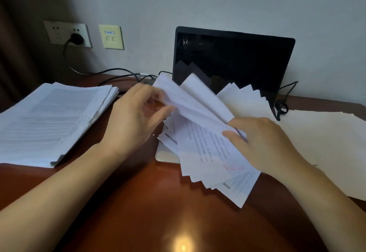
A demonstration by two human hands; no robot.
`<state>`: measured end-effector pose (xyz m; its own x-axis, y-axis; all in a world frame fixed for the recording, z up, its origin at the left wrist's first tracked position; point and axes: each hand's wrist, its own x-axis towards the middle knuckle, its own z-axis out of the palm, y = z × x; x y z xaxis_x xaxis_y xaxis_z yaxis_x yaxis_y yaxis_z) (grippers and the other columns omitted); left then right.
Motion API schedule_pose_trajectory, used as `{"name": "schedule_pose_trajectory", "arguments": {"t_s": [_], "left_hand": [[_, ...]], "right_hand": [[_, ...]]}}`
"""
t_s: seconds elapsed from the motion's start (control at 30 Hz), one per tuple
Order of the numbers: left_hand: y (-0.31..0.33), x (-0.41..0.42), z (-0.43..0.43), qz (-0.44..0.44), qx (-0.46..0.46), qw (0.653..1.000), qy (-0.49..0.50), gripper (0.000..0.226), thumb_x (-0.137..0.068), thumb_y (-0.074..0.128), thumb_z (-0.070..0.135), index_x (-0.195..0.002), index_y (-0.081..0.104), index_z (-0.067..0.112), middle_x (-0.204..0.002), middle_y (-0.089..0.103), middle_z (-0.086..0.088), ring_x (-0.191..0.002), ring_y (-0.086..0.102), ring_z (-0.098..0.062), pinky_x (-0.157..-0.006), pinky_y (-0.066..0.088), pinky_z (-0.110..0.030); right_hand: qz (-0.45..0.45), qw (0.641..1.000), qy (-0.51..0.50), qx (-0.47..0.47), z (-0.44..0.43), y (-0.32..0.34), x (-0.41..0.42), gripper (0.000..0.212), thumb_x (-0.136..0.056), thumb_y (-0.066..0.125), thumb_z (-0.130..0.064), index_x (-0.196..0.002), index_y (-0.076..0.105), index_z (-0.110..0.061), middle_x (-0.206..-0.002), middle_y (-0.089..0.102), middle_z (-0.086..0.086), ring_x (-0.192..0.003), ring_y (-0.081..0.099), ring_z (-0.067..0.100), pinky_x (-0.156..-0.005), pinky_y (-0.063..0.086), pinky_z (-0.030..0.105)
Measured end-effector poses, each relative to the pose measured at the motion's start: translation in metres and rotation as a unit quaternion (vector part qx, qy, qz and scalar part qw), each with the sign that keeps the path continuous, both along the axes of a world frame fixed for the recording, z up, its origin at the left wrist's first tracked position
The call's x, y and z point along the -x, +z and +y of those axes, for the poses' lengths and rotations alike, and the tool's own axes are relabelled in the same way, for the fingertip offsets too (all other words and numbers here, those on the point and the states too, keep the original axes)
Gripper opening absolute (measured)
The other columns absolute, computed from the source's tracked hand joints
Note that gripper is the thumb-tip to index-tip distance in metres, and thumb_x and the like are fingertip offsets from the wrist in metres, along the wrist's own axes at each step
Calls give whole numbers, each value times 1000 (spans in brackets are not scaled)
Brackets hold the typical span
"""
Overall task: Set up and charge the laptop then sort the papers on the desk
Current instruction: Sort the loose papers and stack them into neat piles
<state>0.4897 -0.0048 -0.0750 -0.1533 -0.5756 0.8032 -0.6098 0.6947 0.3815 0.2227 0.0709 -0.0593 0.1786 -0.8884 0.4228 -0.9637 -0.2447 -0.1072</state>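
The laptop [233, 57] stands open at the far middle of the desk [138, 202], its screen dark. A cable [118, 71] runs from a plug [76, 38] in the wall socket [59, 31] toward the laptop's far left corner; where it joins is hidden. That half of the task looks done, and the sorting is in hand.

A fan of papers [208, 152] lies spread over the laptop's base, its sheets pointing from near right to far left. The right hand [263, 142] grips the fan at its right edge with the thumb on top; the fingers beneath are hidden. The left hand [136, 113] pinches the far left end of the top sheet [194, 101], which is lifted and bowed, its long axis running far left to near right between the two hands.

A thick stack of printed pages [51, 117] sits well to the left, just beyond the left hand. A loose pile of blank sheets [320, 148] spreads to the right, past the right hand. The printed top sheet probably belongs on the stack, and the left hand is nearer: it need only draw the sheet leftward along its own length while the right thumb lets it slip free
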Motion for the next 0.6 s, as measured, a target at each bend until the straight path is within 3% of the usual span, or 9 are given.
{"name": "schedule_pose_trajectory", "arguments": {"t_s": [0.1, 0.17, 0.2, 0.23, 0.3, 0.37, 0.47, 0.53, 0.6], "left_hand": [[1, 5, -3, 85, -95, 992, 3, 52, -85, 78, 40, -129, 51, 28, -117, 57, 10, -100, 57, -2, -83, 45, -13], [4, 12, -10, 73, -173, 982, -5, 64, -90, 72, 44, -145, 43, 31, -133, 56, 9, -117, 56, -7, -94, 48, -24], [6, 16, -14, 51, -221, 974, -17, 68, -92, 68, 46, -151, 38, 33, -142, 53, 9, -127, 52, -7, -99, 45, -25], [9, 22, -17, 30, -273, 961, -34, 72, -93, 65, 49, -155, 33, 33, -151, 48, 8, -135, 46, -7, -100, 41, -20], [17, 34, -21, 42, -379, 920, -94, 80, -92, 62, 56, -159, 26, 34, -161, 36, 10, -145, 36, -8, -100, 38, -14], [26, 44, -23, 118, -430, 878, -175, 87, -86, 64, 60, -160, 23, 38, -163, 31, 12, -148, 32, -7, -112, 34, -26], [32, 60, -25, 182, -385, 849, -314, 73, -89, 64, 43, -155, 35, 34, -153, 48, 13, -140, 46, -6, -108, 42, -28], [34, 67, -21, 224, -371, 833, -345, 63, -88, 68, 31, -147, 46, 28, -138, 64, 8, -126, 62, -14, -97, 54, -29], [34, 67, -22, 250, -371, 834, -323, 61, -83, 76, 27, -139, 53, 29, -128, 70, 7, -115, 69, -18, -94, 57, -35]], "right_hand": [[-114, 991, 11, 66, -3, 4, 8, 30, -95, 61, -36, -82, 59, -8, -53, 42, -1, -49, 40, 18, -47, 35, 30], [-232, 971, 26, 59, -3, 9, 12, 43, -93, 59, -45, -88, 61, -3, -63, 58, 13, -55, 53, 24, -54, 47, 38], [-295, 953, 35, 52, -4, 11, 13, 45, -93, 59, -47, -92, 63, -2, -76, 65, 20, -68, 62, 33, -64, 52, 45], [-357, 932, 44, 50, -3, 13, 13, 39, -93, 61, -43, -96, 67, -4, -86, 69, 19, -80, 66, 37, -72, 54, 50], [-477, 874, 70, 53, -1, 22, 14, 14, -96, 64, -23, -103, 72, -15, -96, 76, 4, -91, 72, 26, -82, 56, 45], [-580, 806, 109, 35, 1, 29, 18, 17, -94, 62, -14, -107, 72, -18, -103, 76, 0, -97, 72, 20, -83, 57, 37], [-702, 693, 164, -6, -1, 32, 28, 26, -90, 59, -17, -114, 68, -16, -112, 73, 5, -100, 71, 21, -77, 57, 30], [-735, 658, 164, -16, -6, 31, 35, 28, -92, 56, -17, -117, 67, -16, -119, 71, 6, -106, 69, 22, -81, 57, 32], [-739, 660, 135, -12, -11, 27, 38, 27, -96, 54, -14, -121, 66, -15, -121, 70, 6, -110, 67, 24, -87, 56, 35]]}}
